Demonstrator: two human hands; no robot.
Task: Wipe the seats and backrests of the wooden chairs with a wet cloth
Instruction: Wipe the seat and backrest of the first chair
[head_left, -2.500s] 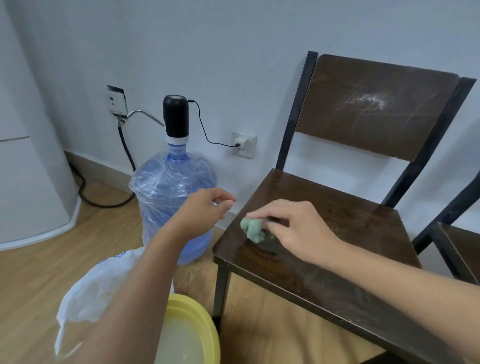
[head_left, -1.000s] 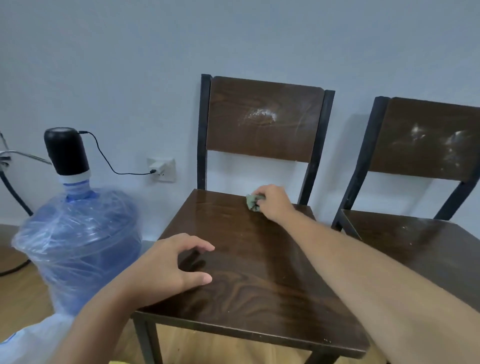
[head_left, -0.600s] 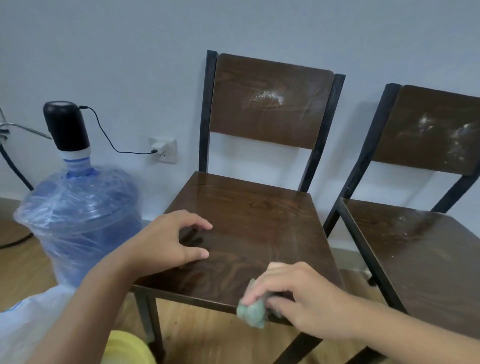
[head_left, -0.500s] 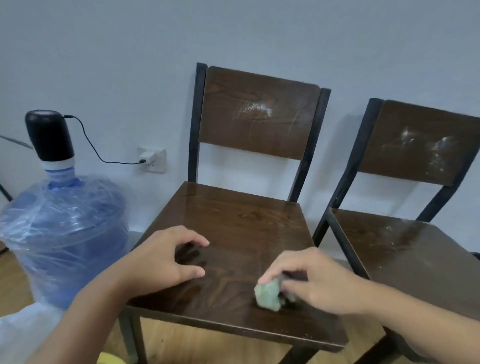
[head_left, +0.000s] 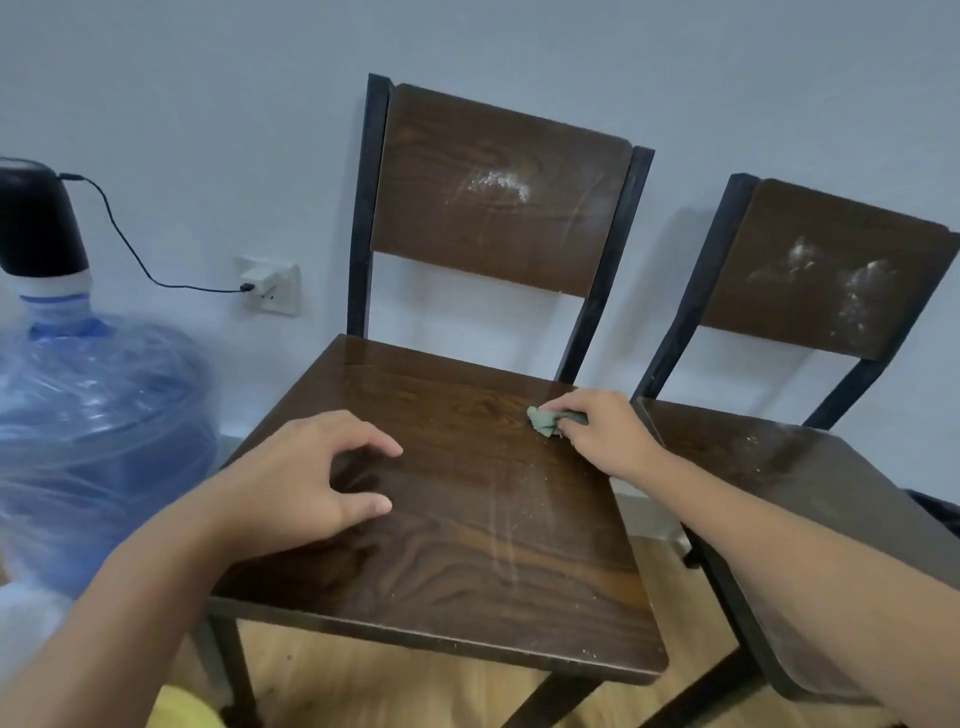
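Observation:
A dark wooden chair (head_left: 467, 561) with a black metal frame stands against the wall, its seat shiny with wet streaks. Its backrest (head_left: 498, 192) carries a white dusty smear. My right hand (head_left: 608, 436) presses a small green wet cloth (head_left: 543, 422) on the far right part of that seat. My left hand (head_left: 306, 483) rests on the seat's left side, fingers curled and apart, holding nothing. A second chair (head_left: 810, 499) stands to the right, with white dust on its backrest and seat.
A large blue water bottle (head_left: 88, 447) wrapped in plastic, with a black pump on top, stands left of the chair; its cable runs to a wall socket (head_left: 270, 286). A yellow basin edge (head_left: 182, 709) shows at the bottom left. The floor is wood.
My right hand slid the cloth from the seat's front edge back up to its far right part. My left hand stayed on the seat's left side.

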